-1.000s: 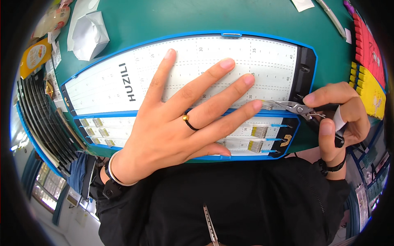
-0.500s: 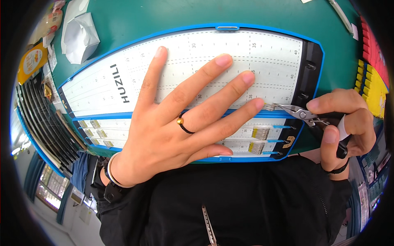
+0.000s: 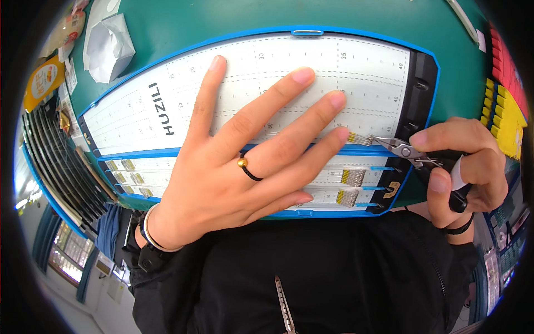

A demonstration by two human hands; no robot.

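At the green desk (image 3: 233,22): one blue-rimmed case (image 3: 367,72), one pair of pliers (image 3: 406,151), three wire bundles (image 3: 360,138) at the case's right end.
Pliers crossed the case's right edge, axis slanting, tips pointing left beside the uppermost bundle. Right hand (image 3: 473,161): grip closed round the handles. Left hand (image 3: 222,161): grip spread across the case. Desk stretched beyond the far edge.

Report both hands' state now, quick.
Left hand: open, spread across the blue-edged case; no held object visible.
Right hand: closed around the dark-handled pliers.
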